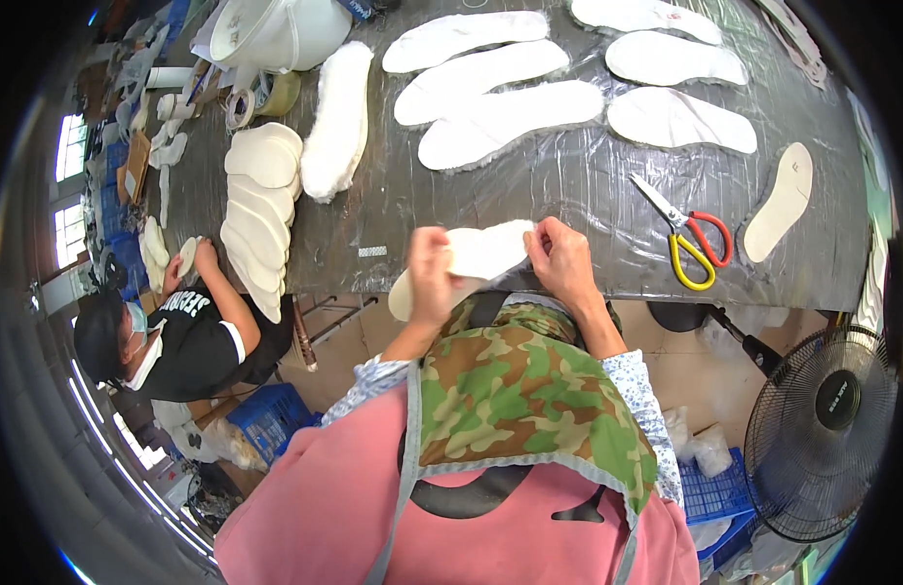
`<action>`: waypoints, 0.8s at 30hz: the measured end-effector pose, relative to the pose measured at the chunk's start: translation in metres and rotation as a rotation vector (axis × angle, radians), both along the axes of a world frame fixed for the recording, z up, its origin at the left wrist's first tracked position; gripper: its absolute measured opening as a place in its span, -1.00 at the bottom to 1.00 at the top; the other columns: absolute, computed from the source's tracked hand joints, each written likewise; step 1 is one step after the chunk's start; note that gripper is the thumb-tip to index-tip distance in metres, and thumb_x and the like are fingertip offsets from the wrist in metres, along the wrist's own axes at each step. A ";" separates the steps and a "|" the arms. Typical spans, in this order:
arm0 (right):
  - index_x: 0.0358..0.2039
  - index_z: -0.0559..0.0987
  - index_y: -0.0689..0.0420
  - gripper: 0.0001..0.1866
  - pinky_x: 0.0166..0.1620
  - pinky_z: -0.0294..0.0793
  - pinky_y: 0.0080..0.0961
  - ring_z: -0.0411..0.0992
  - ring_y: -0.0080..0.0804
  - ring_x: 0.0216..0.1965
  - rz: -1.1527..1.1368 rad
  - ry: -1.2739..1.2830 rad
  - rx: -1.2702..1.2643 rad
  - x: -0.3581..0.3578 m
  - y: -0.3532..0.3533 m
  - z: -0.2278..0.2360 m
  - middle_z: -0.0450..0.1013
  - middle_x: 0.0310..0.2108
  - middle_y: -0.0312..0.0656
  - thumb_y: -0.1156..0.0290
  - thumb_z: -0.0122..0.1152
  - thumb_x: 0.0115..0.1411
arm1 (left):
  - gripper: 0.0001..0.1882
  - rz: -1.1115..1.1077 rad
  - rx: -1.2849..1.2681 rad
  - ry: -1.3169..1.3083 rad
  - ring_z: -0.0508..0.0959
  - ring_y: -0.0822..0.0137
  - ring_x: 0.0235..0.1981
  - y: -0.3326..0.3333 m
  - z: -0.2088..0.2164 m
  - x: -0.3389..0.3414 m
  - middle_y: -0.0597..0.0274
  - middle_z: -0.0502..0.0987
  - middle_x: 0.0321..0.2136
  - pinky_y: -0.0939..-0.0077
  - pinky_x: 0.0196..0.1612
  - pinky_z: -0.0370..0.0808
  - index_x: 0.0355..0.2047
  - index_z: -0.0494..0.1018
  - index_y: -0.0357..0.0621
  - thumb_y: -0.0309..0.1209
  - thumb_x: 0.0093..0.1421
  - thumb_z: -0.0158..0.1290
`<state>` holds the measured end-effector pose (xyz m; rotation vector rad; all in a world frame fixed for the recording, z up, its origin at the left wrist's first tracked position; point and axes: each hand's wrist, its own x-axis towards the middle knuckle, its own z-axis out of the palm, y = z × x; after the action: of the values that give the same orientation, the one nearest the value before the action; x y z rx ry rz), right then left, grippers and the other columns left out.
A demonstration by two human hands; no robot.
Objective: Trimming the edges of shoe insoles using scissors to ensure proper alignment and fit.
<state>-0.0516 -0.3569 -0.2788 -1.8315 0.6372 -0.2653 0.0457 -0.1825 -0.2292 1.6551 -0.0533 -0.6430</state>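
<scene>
Between my two hands, at the near edge of the table, is a white fleecy insole [488, 252]. My left hand [432, 278], slightly blurred, is closed on its left part. A cream insole end [402, 296] sticks out past that hand; whether it is a separate layer I cannot tell. My right hand [565, 261] pinches the other end of the fleecy insole with thumb and fingers. To the right lie scissors [687, 230] with one red and one yellow handle, blades apart. Beyond them rests a single cream insole [780, 202].
Several white insoles [510, 122] lie across the table's far side, with a fluffy one [337, 122] left of them. A fanned stack of cream insoles [259, 214] is at left, near a white bucket [281, 34]. A co-worker [193, 331] sits left; a fan [822, 429] stands right.
</scene>
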 end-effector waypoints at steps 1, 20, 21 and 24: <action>-0.52 0.48 0.24 -0.80 -0.47 0.40 -0.34 0.41 -0.19 -0.60 -0.019 -0.004 -0.054 -0.003 -0.002 -0.001 0.43 -0.62 -0.05 0.40 0.26 0.12 | -0.85 0.063 -0.062 0.027 0.43 0.52 -0.54 0.011 0.007 0.001 0.30 0.43 -0.38 0.66 -0.56 0.39 -0.20 0.27 -0.07 -0.51 0.20 -0.13; -0.31 0.48 0.21 -0.70 -0.47 0.36 -0.68 0.30 -0.71 -0.57 -0.127 -0.033 0.314 0.001 -0.014 0.003 0.38 -0.48 -0.35 0.45 0.42 -0.01 | -0.50 -0.482 0.303 -0.986 0.44 0.15 -0.15 -0.022 -0.015 0.008 0.10 0.42 -0.14 0.25 0.02 0.27 0.14 0.25 -0.21 -0.42 0.17 -0.01; -0.31 0.48 0.21 -0.70 -0.47 0.36 -0.68 0.30 -0.71 -0.57 -0.138 -0.031 0.316 0.001 -0.014 0.005 0.38 -0.48 -0.35 0.45 0.42 -0.01 | -0.44 -0.473 0.275 -0.956 0.41 0.06 -0.13 -0.026 -0.018 0.008 0.07 0.43 -0.14 0.21 0.05 0.23 0.13 0.25 -0.21 -0.47 0.08 0.06; -0.34 0.47 0.21 -0.69 -0.47 0.38 -0.60 0.31 -0.62 -0.58 -0.161 -0.045 0.087 0.000 -0.019 0.004 0.34 -0.54 -0.31 0.44 0.43 -0.03 | -0.48 -0.404 0.235 -0.838 0.42 0.09 -0.14 -0.024 -0.044 0.008 0.07 0.44 -0.12 0.21 0.04 0.25 0.12 0.26 -0.21 -0.46 0.12 0.04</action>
<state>-0.0519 -0.3756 -0.2748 -1.6883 0.7547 -0.3793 0.0541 -0.2060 -0.2729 2.0641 -0.9645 -0.2089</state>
